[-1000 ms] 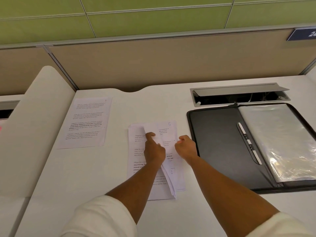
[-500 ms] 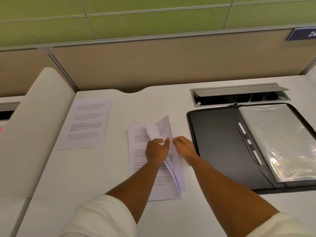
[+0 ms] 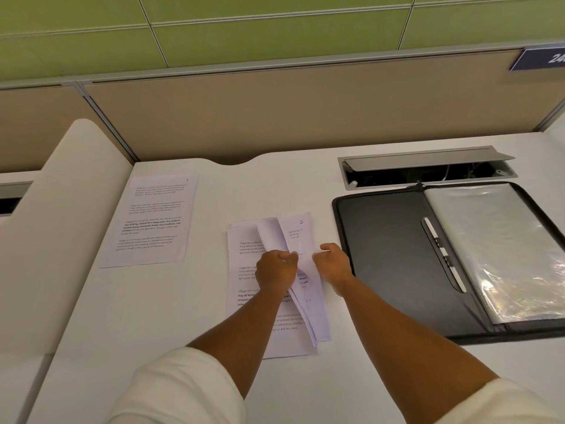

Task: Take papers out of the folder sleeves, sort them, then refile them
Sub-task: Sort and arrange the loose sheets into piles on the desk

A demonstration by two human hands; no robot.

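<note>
Head view: both hands deep in the paper stack, mid-sort.

I've got the left hand pinching a lifted sheet by its edge, fingers curled round it, while the right hand rests curled on the stack of papers mid-table, apparently pinning the pages down. One sorted page lies well apart to the left; the open folder with its clear sleeves waits on the right. To do this well, I'd peel one sheet only, keep the right grip firm so the pile stays square, and check the handwritten corner mark before placing. Readable text: "Village life is a peaceful…"; a blue sign shows "24".
</note>
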